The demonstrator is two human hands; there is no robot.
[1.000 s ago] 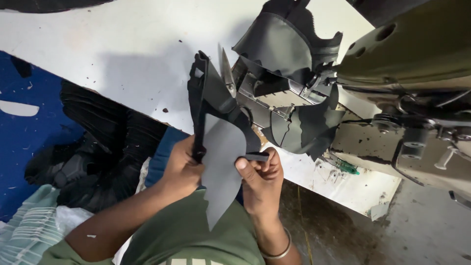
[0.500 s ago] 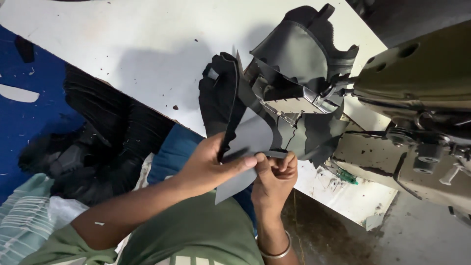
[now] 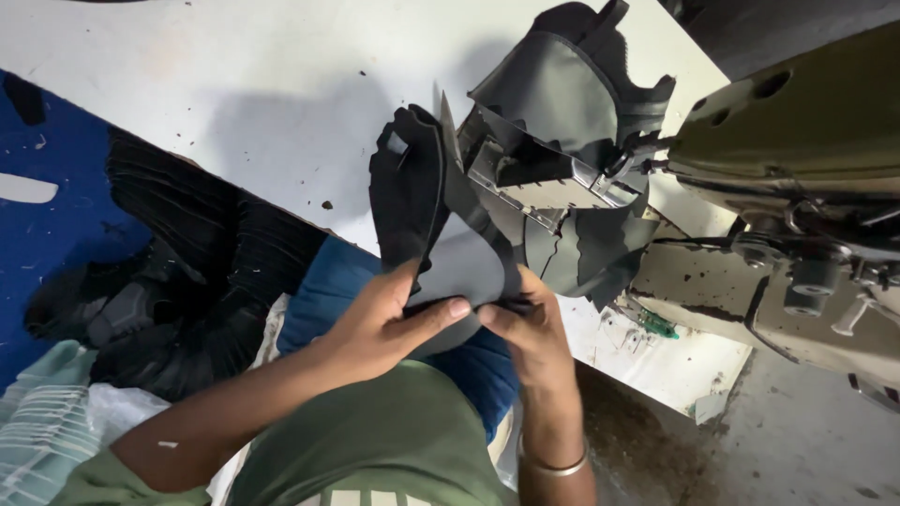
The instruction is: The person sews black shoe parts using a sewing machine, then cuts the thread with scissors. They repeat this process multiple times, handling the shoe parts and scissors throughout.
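My left hand (image 3: 389, 323) and my right hand (image 3: 530, 333) both pinch the lower edge of a dark grey cut shoe-upper piece (image 3: 422, 206), thumbs nearly touching in the middle. The piece stands up from my fingers, its black side folded toward the left. Just beyond it lies a stack of similar dark pieces (image 3: 572, 94) on a metal part of the sewing machine (image 3: 797, 159) at the right. A thin metal bangle sits on my right wrist.
The white worktable (image 3: 234, 103) is speckled with dark spots. Below its edge at the left lies a heap of black material (image 3: 178, 281) on a blue floor. More grey cut pieces (image 3: 591, 253) hang by the machine base.
My hands have come closer together on the piece's lower edge, and the piece has turned, its black side now facing left. The view has shifted slightly.
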